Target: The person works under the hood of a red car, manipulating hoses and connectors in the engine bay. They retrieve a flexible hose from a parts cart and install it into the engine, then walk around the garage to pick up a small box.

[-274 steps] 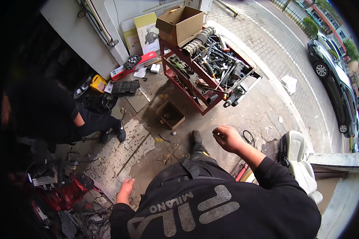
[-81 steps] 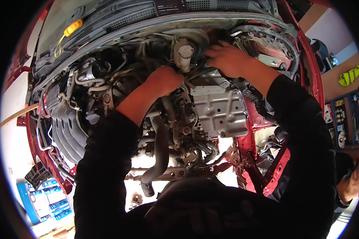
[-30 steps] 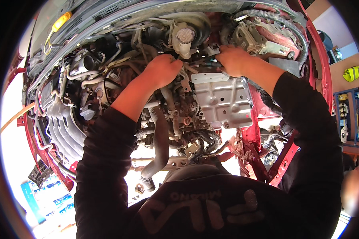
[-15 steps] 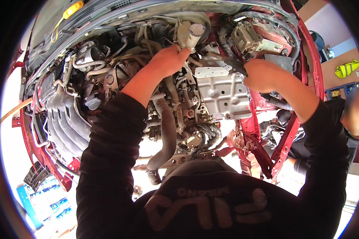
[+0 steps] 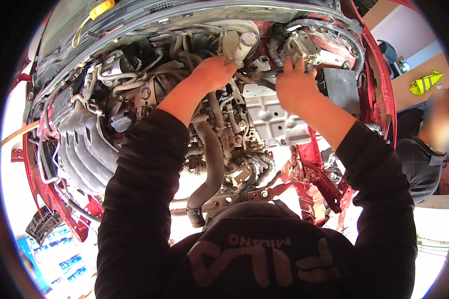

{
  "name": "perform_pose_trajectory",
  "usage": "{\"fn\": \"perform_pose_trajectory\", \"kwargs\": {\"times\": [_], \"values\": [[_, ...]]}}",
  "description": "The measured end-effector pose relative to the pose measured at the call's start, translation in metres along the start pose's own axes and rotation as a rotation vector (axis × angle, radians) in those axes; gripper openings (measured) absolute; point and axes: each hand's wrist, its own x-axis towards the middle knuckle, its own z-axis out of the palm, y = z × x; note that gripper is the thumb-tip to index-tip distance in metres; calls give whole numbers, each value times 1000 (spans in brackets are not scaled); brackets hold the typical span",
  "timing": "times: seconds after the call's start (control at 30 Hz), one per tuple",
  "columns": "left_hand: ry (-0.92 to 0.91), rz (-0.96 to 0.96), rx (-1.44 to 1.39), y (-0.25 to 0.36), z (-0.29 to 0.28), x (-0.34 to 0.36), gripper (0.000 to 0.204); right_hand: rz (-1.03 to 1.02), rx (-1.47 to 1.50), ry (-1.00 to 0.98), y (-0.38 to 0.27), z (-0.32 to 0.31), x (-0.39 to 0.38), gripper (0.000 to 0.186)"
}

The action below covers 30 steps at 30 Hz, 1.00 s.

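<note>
Deep in an open engine bay, my left hand (image 5: 213,74) is closed, its fingertips hidden just below a pale cylinder (image 5: 244,49) with a dotted round top. What it grips does not show. My right hand (image 5: 298,88) is at the end of a dark-handled tool (image 5: 270,73) that looks like pliers, with some fingers raised and apart. The tool's far end points toward my left hand, over pipes. Below the tool lies a grey metal tray (image 5: 277,119) with round holes.
A ribbed engine cover (image 5: 85,149) fills the left side. A thick bent hose (image 5: 212,159) runs down the middle. At right are a grey metal block (image 5: 302,47), a dark box (image 5: 340,89) and the red fender edge (image 5: 379,70). Another person (image 5: 419,164) is at far right.
My right hand has moved left and inward, its fingers now raised. The tool's handles have swung with it. My left hand has stayed in nearly the same place. The other person has shifted.
</note>
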Motion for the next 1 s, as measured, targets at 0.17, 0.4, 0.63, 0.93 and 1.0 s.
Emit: {"fn": "perform_pose_trajectory", "kwargs": {"times": [0.17,0.4,0.63,0.93,1.0], "values": [[39,84,-38,-7,2,-2,37,64,45,-160,-27,-25,-8,48],[103,35,-114,-16,13,6,48,159,40,-240,-33,-28,-1,56],[1,47,118,-17,13,16,31,169,-42,-215,-57,-32,-4,58],[93,116,289,-25,18,16,33,86,25,-102,-76,-31,-9,55],[101,-122,57,-19,22,19,34,91,4,-93,-86,-29,-9,55]]}}
